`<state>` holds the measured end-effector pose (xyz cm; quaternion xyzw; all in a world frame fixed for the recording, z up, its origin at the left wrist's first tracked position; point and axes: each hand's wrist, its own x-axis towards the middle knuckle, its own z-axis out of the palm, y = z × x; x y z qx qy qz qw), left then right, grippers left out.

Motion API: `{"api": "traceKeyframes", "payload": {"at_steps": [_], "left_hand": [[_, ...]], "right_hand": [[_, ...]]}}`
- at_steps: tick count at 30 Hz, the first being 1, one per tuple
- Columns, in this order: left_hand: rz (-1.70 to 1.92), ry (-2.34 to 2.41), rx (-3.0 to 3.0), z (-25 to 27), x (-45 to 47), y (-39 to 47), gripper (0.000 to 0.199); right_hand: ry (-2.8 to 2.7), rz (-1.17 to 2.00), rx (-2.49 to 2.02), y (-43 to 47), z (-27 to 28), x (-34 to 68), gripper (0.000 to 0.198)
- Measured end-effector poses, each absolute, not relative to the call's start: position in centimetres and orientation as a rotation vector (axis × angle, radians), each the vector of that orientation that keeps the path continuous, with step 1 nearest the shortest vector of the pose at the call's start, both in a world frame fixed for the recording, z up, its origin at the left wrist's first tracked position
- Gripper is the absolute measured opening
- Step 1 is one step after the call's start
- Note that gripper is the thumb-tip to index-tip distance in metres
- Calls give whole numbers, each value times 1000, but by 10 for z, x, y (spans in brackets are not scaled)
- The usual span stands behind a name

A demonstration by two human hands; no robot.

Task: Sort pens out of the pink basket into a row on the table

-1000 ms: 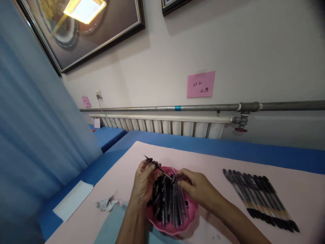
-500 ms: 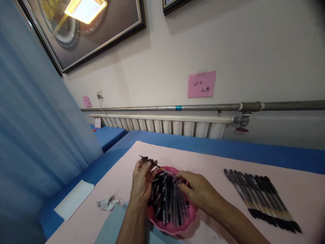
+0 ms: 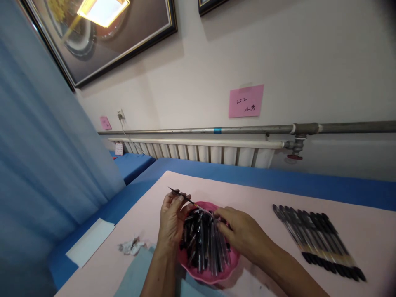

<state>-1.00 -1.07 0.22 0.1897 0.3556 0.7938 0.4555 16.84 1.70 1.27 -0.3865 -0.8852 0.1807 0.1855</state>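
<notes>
A slim pen refill [image 3: 191,201] runs slantwise above the bowl, its fine dark point up at the left, then a black stretch, a yellowish band and a clear tail. My left hand [image 3: 171,218] is closed, pinching the black part near the point. At the other end, my right hand [image 3: 241,231] has its fingers closed around the clear tail; whether a clear barrel is there too, I cannot tell. Below both hands stands a pink scalloped bowl [image 3: 213,280], full of clear pen barrels [image 3: 213,251] and dark pen parts [image 3: 191,239].
Several capped black pens [image 3: 318,239] lie in a slanting row on the pink sheet [image 3: 247,196] at right. At left are crumpled tissue [image 3: 132,246], light blue cloth [image 3: 134,272] and white paper [image 3: 90,242]. Behind the blue table [image 3: 198,166] runs a radiator [image 3: 204,153].
The view has shifted very slightly. Both hands keep their holds on the refill, and nothing else has visibly moved.
</notes>
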Motion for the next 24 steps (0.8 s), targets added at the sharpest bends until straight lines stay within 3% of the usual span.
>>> {"api": "traceKeyframes", "payload": {"at_steps": [12, 24], "left_hand": [[1954, 900, 478, 0, -10, -10, 28], [1968, 923, 472, 0, -9, -9, 30]], "right_hand": [[-2622, 245, -1151, 10, 18, 169, 25], [-2584, 231, -1111, 10, 16, 168, 27]]}}
